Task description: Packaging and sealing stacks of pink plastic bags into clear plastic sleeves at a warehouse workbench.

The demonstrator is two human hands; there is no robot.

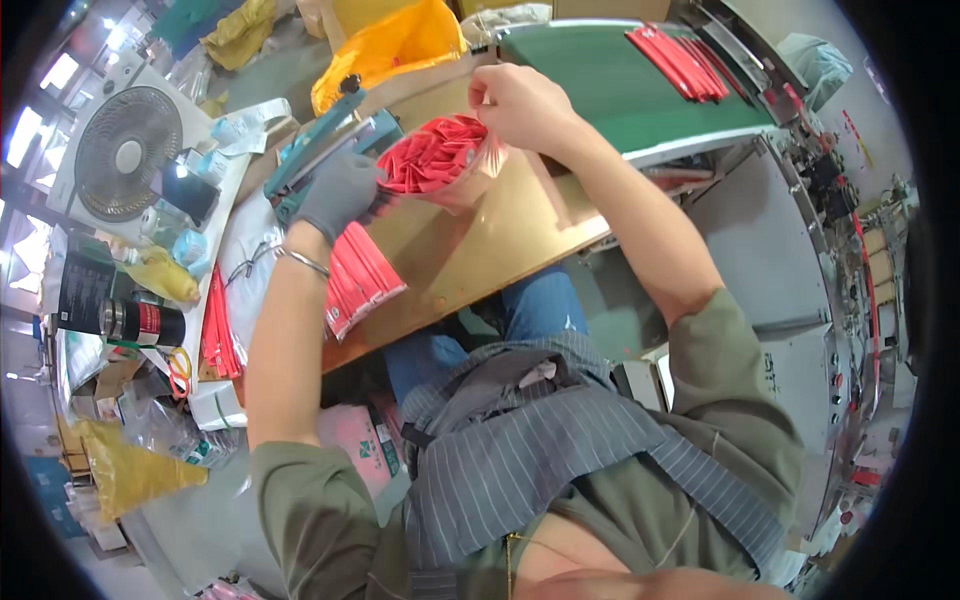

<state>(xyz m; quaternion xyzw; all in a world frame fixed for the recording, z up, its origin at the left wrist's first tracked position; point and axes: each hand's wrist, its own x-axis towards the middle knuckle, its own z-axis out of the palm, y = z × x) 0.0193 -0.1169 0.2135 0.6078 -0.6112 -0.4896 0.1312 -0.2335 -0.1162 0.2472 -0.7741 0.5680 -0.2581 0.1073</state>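
A clear plastic bag (470,190), packed with red packets (430,155), stands open-topped over the wooden table between my hands. My left hand (340,192), in a grey glove, is closed at the bag's left edge; its fingertips are partly hidden. At the opposite rim my bare right hand (522,105) pinches the plastic, fingers curled and raised a little above the packets. Just beyond the gloved hand sits a teal bar-shaped device (335,140), perhaps a bag sealer. Below that hand lies a flat filled bag of red packets (362,275).
A green conveyor belt (590,85) at the far right carries long red packets (680,65). Behind the table is a yellow-orange bag (395,45). To the left are a fan (128,150), a black bottle (145,322), orange-handled scissors (179,372) and more red packets (218,330).
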